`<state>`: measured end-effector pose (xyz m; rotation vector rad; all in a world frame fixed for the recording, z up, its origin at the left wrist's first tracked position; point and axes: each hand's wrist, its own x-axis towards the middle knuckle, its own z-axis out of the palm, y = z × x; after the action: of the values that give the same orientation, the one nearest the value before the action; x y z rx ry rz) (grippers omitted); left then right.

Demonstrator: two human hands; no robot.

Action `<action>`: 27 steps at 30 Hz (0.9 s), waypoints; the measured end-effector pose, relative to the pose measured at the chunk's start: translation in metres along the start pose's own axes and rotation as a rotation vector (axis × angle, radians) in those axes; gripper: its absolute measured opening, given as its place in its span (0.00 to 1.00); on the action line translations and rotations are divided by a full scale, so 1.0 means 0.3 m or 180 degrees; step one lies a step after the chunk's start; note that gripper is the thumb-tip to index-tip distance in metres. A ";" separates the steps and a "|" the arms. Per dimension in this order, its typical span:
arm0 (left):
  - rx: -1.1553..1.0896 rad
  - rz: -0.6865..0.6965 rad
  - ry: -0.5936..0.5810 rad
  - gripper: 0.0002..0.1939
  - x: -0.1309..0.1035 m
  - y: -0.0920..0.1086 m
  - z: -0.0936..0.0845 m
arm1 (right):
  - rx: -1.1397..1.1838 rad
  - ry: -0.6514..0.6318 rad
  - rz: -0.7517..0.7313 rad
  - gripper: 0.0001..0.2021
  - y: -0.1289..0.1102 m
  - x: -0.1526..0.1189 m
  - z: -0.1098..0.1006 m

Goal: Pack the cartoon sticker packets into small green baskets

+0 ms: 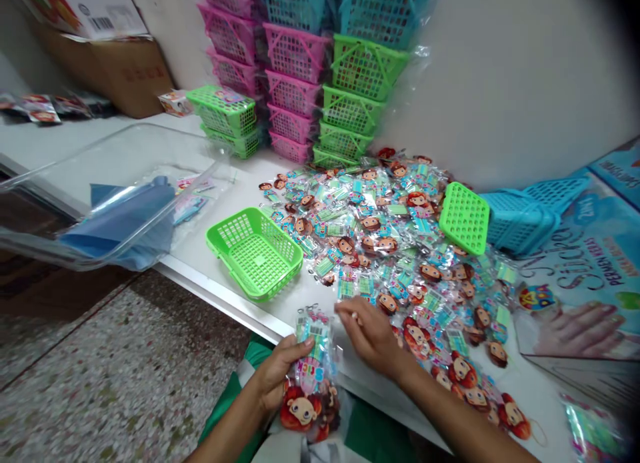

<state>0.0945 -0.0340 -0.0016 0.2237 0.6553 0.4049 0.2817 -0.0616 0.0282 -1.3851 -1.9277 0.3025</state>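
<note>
My left hand [283, 369] grips a bundle of candy packets [313, 376] with doll-face pictures, over my lap at the table's front edge. Just right of the bundle's top, my right hand [367, 333] is curled with its fingers pressed together; whatever they hold, if anything, is too small to make out. A large pile of similar small packets [370, 223] spreads beyond my right hand. An open green basket [260, 256] stands on the white table, to the left of the pile.
Stacks of pink baskets [295, 93], green baskets [350, 109] and blue baskets line the wall. A clear plastic bin [115, 249] with blue material overhangs the table's left part. Nested blue baskets [525, 219] and a printed box [590, 276] are at the right.
</note>
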 end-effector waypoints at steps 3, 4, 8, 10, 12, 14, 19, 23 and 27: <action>0.0098 0.0066 -0.0037 0.11 -0.011 0.022 -0.014 | -0.1336 -0.0539 0.0386 0.21 0.165 0.104 0.013; 0.0124 0.0105 -0.0051 0.12 -0.014 0.026 -0.016 | -0.1650 -0.0779 0.0350 0.23 0.215 0.144 0.023; 0.0050 0.0340 -0.0031 0.14 -0.023 0.031 -0.007 | -0.1986 -0.1302 0.0129 0.18 0.327 0.275 0.035; -0.0073 0.0437 -0.0002 0.13 -0.029 0.034 0.004 | -0.1995 -0.1237 0.0104 0.15 0.312 0.290 0.012; -0.0193 0.0533 0.0076 0.11 -0.035 0.038 0.016 | -0.1880 -0.0879 0.0319 0.16 0.248 0.257 -0.012; -0.0323 0.0676 0.0157 0.10 -0.036 0.039 0.028 | -0.1320 -0.0444 0.0834 0.17 0.145 0.182 -0.020; -0.0461 0.0743 0.0114 0.14 -0.024 0.021 0.037 | 0.0514 -0.0666 0.1504 0.14 -0.088 0.008 0.023; -0.0320 0.0595 0.0094 0.18 -0.030 0.012 0.010 | -0.0275 -0.0829 0.1432 0.18 -0.028 0.006 -0.003; -0.0131 0.0533 0.0007 0.21 -0.048 0.018 -0.011 | -0.1749 -0.1091 0.1213 0.20 0.148 0.061 -0.049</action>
<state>0.0805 -0.0352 0.0053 0.2400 0.6318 0.5789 0.3207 -0.0310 0.0210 -2.1925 -2.1036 0.2025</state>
